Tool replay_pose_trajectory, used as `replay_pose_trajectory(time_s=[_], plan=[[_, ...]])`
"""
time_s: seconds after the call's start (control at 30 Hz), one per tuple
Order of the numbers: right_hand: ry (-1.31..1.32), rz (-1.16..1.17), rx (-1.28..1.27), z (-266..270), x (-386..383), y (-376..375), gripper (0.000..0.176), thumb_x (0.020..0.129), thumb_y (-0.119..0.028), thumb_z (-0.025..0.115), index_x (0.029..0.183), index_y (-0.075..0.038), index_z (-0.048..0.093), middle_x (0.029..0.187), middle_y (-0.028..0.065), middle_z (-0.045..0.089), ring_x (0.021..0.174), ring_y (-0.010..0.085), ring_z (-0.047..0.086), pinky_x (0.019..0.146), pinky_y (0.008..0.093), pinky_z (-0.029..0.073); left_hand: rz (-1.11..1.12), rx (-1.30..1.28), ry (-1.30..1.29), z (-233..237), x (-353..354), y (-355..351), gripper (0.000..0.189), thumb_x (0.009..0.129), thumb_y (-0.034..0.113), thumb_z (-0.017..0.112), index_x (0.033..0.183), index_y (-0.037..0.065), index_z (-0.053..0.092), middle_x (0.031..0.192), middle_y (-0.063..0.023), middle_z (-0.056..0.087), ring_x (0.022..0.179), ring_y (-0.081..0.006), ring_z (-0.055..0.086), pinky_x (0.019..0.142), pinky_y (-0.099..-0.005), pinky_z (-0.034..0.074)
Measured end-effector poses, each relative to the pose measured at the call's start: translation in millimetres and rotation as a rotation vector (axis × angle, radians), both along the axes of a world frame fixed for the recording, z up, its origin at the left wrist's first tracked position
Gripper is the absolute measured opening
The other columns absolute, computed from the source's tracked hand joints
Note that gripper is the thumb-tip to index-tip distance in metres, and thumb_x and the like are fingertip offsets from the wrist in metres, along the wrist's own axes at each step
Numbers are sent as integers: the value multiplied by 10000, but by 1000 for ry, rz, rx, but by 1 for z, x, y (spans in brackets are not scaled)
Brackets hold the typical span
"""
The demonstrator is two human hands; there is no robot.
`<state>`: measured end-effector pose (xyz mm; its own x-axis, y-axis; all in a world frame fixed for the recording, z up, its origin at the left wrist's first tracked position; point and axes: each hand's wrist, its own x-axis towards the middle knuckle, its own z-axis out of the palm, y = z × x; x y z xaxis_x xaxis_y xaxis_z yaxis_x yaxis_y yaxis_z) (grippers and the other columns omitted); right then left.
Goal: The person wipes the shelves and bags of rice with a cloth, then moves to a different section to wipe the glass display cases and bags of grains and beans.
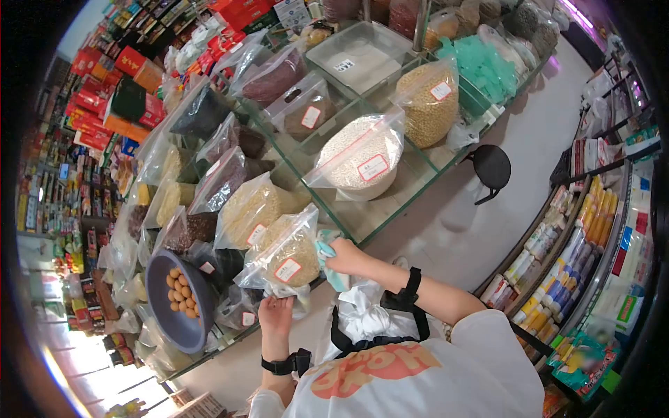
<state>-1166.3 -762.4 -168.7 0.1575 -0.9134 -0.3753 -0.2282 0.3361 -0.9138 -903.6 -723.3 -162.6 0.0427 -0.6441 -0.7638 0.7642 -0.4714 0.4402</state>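
At a glass-partitioned shop counter (pixel 417 182), the right hand (pixel 345 258) clutches blue-white cloth (pixel 323 249), long axis running bodyward; the left hand (pixel 277 315), half-curled, touches a clear plastic grain bag (pixel 282 245)

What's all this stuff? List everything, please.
Case: one, clear glass, centre
Bags: many, clear, mostly on the case
Tub: one, clear, top centre
Plastic: one heap, green, upper right
Basin: one, purple-grey, lower left
Eggs: over ten, brown, in the basin
Boxes: many, red and orange, upper left
Packages: many, multicoloured, far right
Round thing: one, black, right of centre
Cloth: one, blue-green and white, below centre
Armbands: two, black, lower centre
Shirt: one, white, bottom
Left fingers: several, bare, below a bag
Right fingers: several, bare, gripping the cloth
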Motion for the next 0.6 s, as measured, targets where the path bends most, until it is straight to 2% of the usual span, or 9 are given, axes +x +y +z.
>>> replay_pose_trajectory(time_s=[0.07,0.13,0.17,0.27,0.37,0.47,0.5,0.57,0.6], plan=[[-52,-8,39,0,-10,2,239,697,-71,605,902,52,617,838,211,657,769,298,662,676,377,508,-10,-9,-9,14,-15,5,365,899,134,391,1201,-69,420,1272,-177,466,1248,-308,401,1090,-480,289],[-690,-96,241,2,-30,7,275,726,-36,620,988,48,614,907,119,664,773,196,648,674,318,515,-21,-15,-25,38,-31,4,349,897,120,392,1188,-69,430,1266,-183,477,1239,-314,416,1087,-475,302],[-718,-124,321,5,-50,10,308,749,0,615,1055,34,594,935,73,651,789,147,633,683,290,520,-28,-46,35,51,-40,1,348,905,103,381,1200,-78,422,1258,-193,480,1220,-319,430,1080,-467,318],[-708,-414,209,-3,-107,30,332,720,-13,614,1052,1,605,921,77,639,807,155,602,732,292,490,-117,-136,104,68,-71,-2,331,898,94,407,1179,-74,448,1230,-193,507,1199,-315,457,1073,-461,335],[-531,-946,23,-18,-155,55,564,704,21,618,1239,-25,445,1059,86,560,960,190,561,780,328,491,-265,-187,51,63,-113,-8,210,893,100,475,1059,-20,522,1115,-138,568,1082,-235,534,1002,-406,402],[-656,-1119,-29,-44,-198,86,462,732,13,633,1174,-29,505,1047,87,599,910,184,596,763,329,506,-630,-514,-717,38,-158,-12,134,902,134,569,802,64,512,801,-23,542,763,-103,532,747,-305,461],[-732,-1205,-18,-44,-206,92,452,741,5,634,1174,-29,507,1053,82,600,909,182,597,769,330,504,-696,-668,-948,20,-167,-15,161,873,154,614,822,20,543,724,-61,557,706,-175,560,701,-341,473],[-741,-1252,-60,-35,-213,103,442,755,-16,641,1177,-26,507,1050,78,602,908,182,598,779,328,499,-803,-996,-1605,-8,-190,-22,181,836,124,623,907,-28,555,883,-177,588,865,-299,574,798,-404,450],[-749,-1291,-98,-31,-215,109,434,769,-37,648,1179,-24,506,1046,73,604,908,182,598,789,325,495,-809,-1006,-1603,-18,-199,-25,181,836,124,623,907,-28,555,883,-177,588,865,-299,574,798,-404,450]])
